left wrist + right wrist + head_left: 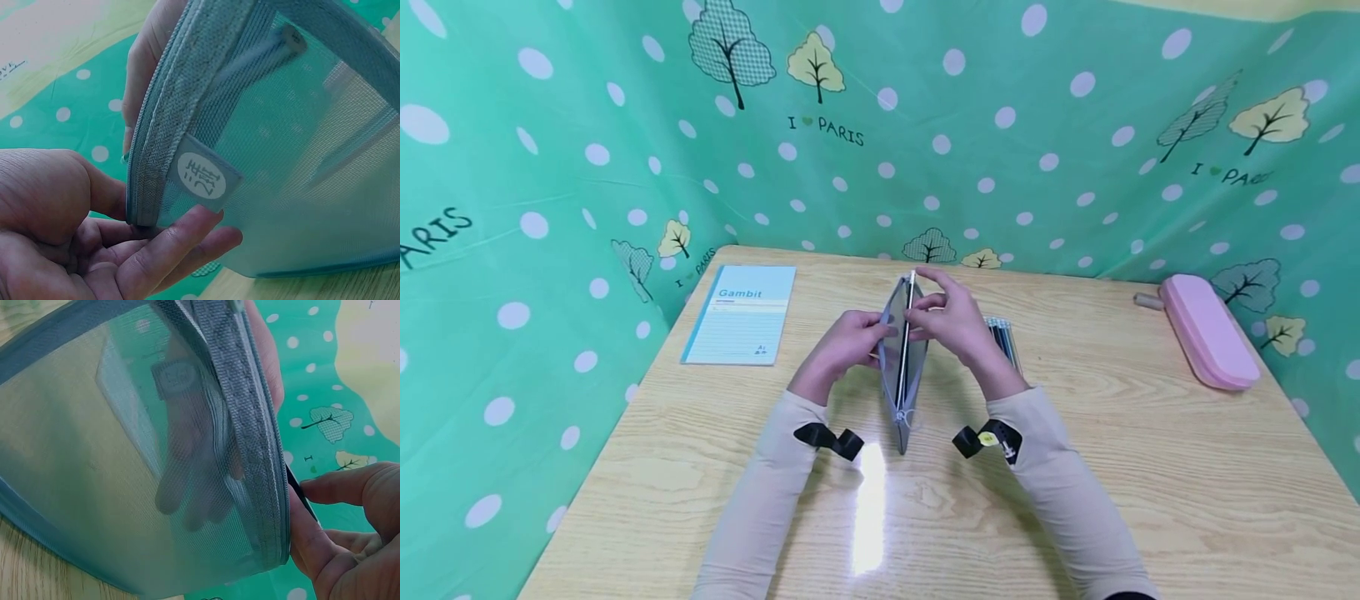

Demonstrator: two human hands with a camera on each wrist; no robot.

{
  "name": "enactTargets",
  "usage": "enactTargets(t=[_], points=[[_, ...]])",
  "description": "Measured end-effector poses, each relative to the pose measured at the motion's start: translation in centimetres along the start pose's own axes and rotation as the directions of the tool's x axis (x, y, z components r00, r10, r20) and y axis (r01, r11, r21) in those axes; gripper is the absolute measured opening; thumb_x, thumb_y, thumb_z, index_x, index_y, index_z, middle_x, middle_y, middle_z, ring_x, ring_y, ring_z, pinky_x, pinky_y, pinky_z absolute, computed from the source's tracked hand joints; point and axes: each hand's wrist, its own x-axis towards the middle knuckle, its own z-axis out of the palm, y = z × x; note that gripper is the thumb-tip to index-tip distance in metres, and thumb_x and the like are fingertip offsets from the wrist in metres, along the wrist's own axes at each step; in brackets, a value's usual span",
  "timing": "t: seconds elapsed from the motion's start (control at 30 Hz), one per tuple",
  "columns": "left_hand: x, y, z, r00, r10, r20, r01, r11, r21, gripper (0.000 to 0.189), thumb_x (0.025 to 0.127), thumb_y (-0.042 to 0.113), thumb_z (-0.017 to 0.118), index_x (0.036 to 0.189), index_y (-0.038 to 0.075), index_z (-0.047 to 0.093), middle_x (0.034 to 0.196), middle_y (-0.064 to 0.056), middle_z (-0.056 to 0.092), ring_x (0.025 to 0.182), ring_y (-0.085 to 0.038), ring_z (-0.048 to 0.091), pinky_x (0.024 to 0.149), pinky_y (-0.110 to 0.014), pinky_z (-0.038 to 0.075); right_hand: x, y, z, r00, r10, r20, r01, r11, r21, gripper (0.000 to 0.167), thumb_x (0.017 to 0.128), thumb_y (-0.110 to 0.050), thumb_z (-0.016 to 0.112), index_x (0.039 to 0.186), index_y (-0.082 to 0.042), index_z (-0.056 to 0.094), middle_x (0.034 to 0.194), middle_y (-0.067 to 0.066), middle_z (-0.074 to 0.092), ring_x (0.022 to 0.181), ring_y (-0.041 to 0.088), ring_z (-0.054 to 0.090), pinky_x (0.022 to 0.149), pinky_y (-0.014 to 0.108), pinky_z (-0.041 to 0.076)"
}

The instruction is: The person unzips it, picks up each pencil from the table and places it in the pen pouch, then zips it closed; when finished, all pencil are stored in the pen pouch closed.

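Note:
A grey-blue mesh zip pouch (892, 350) stands upright on edge in the middle of the table, its zipped mouth spread apart. My left hand (854, 337) pinches the rim beside the sewn label (205, 176), thumb at the edge and fingers along the mesh. Above the mouth my right hand (951, 317) holds a slim dark stick (912, 292) with a white end between thumb and fingers. The stick runs lengthwise along the opening in the head view; its exact kind I cannot tell. Right fingers (306, 534) lie close to the zip edge.
Several dark pencils (1002, 340) with pale ends lie right of the pouch, partly hidden by my right forearm. A light blue notebook (737, 317) lies at the back left. On the right are a pink pencil case (1210, 333) and a small grey cylinder (1147, 301). A green curtain (880, 167) borders the table.

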Motion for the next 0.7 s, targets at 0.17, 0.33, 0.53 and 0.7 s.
enactTargets(t=[0.17, 0.33, 0.53, 0.7], points=[[0.08, -0.03, 0.00, 1.000, 0.002, -0.001, -0.002, 1.000, -0.002, 0.033, 0.107, 0.012, 0.052, 0.132, -0.007, 0.065, 0.119, -0.024, 0.070, 0.088, -0.022, 0.072, 0.073, -0.032, 0.065, 0.03, 0.13, -0.05, 1.000, 0.002, -0.003, -0.002, 1.000, -0.026, 0.073, 0.095, 0.007, 0.065, 0.160, -0.012, 0.036, 0.113, 0.024, 0.065, 0.083, 0.020, 0.070, 0.075, 0.033, 0.066], [-0.02, 0.11, -0.06, 1.000, -0.001, -0.001, 0.001, 1.000, -0.004, 0.033, 0.107, 0.011, 0.052, 0.131, -0.006, 0.065, 0.120, -0.024, 0.070, 0.088, -0.022, 0.072, 0.073, -0.032, 0.065, 0.08, 0.11, 0.01, 1.000, 0.003, -0.005, -0.003, 0.999, -0.034, 0.071, 0.095, 0.007, 0.065, 0.159, -0.011, 0.038, 0.114, 0.024, 0.065, 0.082, 0.019, 0.070, 0.075, 0.032, 0.066], [-0.14, 0.24, -0.03, 1.000, -0.004, -0.001, 0.004, 1.000, -0.004, 0.033, 0.108, 0.012, 0.050, 0.131, -0.007, 0.065, 0.120, -0.025, 0.069, 0.091, -0.026, 0.073, 0.075, -0.033, 0.065, -0.07, -0.06, 0.03, 1.000, 0.003, -0.013, -0.003, 0.999, -0.054, 0.065, 0.097, 0.003, 0.065, 0.156, -0.007, 0.039, 0.115, 0.028, 0.068, 0.082, 0.021, 0.072, 0.075, 0.032, 0.066], [-0.18, 0.16, 0.00, 1.000, 0.003, 0.002, -0.003, 1.000, 0.000, 0.034, 0.109, 0.010, 0.048, 0.131, -0.010, 0.063, 0.122, -0.027, 0.068, 0.093, -0.029, 0.074, 0.074, -0.033, 0.065, -0.24, -0.01, -0.35, 1.000, -0.008, -0.004, 0.007, 0.999, -0.033, 0.060, 0.099, 0.001, 0.063, 0.155, -0.005, 0.042, 0.120, 0.032, 0.066, 0.081, 0.021, 0.072, 0.076, 0.033, 0.066]])
